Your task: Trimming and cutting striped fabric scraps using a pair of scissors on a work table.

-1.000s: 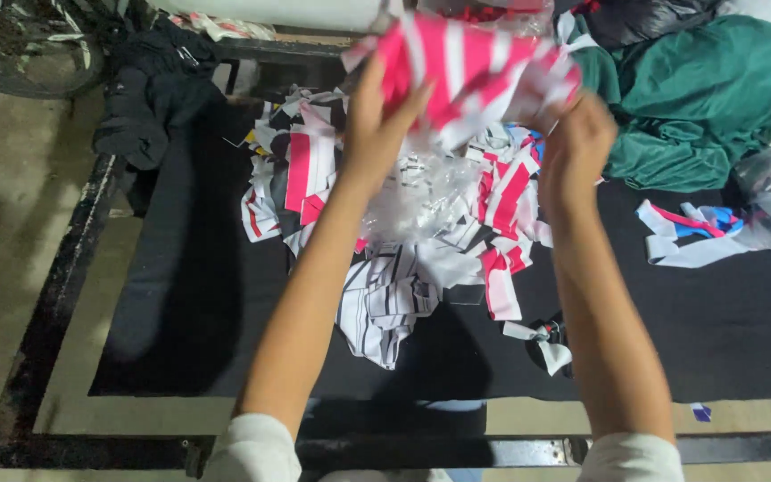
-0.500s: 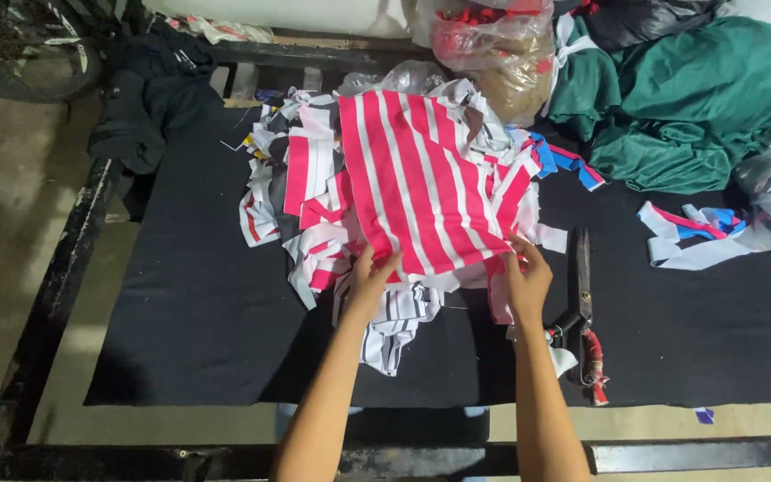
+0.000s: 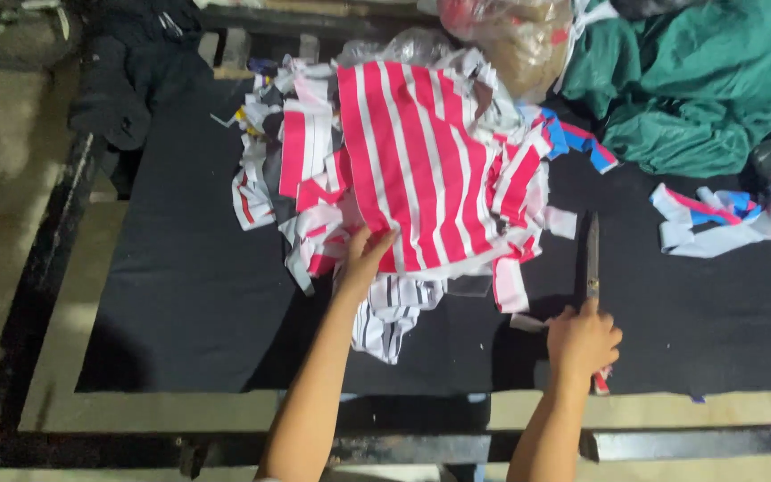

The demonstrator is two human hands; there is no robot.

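Observation:
A red and white striped cloth piece [image 3: 430,170] lies spread on top of a heap of striped fabric scraps [image 3: 305,205] on a black-covered table [image 3: 189,295]. My left hand [image 3: 363,259] rests flat on the striped piece's near left corner, fingers apart. To the right, my right hand [image 3: 582,341] is closed over the handles of a pair of large scissors [image 3: 592,254], whose blades point away from me along the table. A white piece with dark stripes [image 3: 394,312] sticks out from under the heap near my left wrist.
Green cloth [image 3: 698,89] is bunched at the back right. A plastic bag with scraps [image 3: 510,36] sits behind the heap. White, red and blue strips [image 3: 707,219] lie at the right. Dark garments [image 3: 127,80] hang off the back left corner. The table's metal frame [image 3: 46,268] borders the left.
The striped piece, held up in both hands a second ago, now lies flat on the heap. My right hand has left the cloth and closed on the scissors' handles.

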